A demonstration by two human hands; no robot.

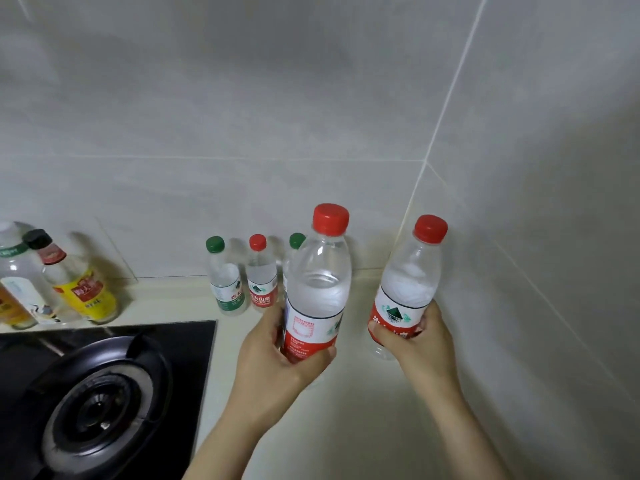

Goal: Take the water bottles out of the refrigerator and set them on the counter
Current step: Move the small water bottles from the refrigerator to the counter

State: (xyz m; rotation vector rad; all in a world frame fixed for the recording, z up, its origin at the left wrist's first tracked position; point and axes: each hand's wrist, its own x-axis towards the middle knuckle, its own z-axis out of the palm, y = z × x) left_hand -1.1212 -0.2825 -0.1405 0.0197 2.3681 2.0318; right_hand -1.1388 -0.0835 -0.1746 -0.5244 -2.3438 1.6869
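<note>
Two clear plastic water bottles with red screw caps and red-and-white labels, upright over the cream table (363,427), contact with it not discernible. Left-hand bottle (317,289) gripped low on the label by the left hand (273,368); right-hand bottle (412,282) gripped likewise by the right hand (419,344), near the corner of the grey tiled wall (519,168). Fingers (273,329) curled round each barrel, thumb across the label front. Filled to the shoulder, so probably moderately heavy; thin-walled, likely to dent under a hard squeeze; perhaps chilled and damp, hence slippery. Best held at the labelled waist and lowered base-first. Behind, standing on the table by the wall: green-capped bottle (227,285), red-capped bottle (260,282), second green-capped bottle (296,241), partly hidden. Further left: black gas hob (97,403), condiment bottles (83,289).
</note>
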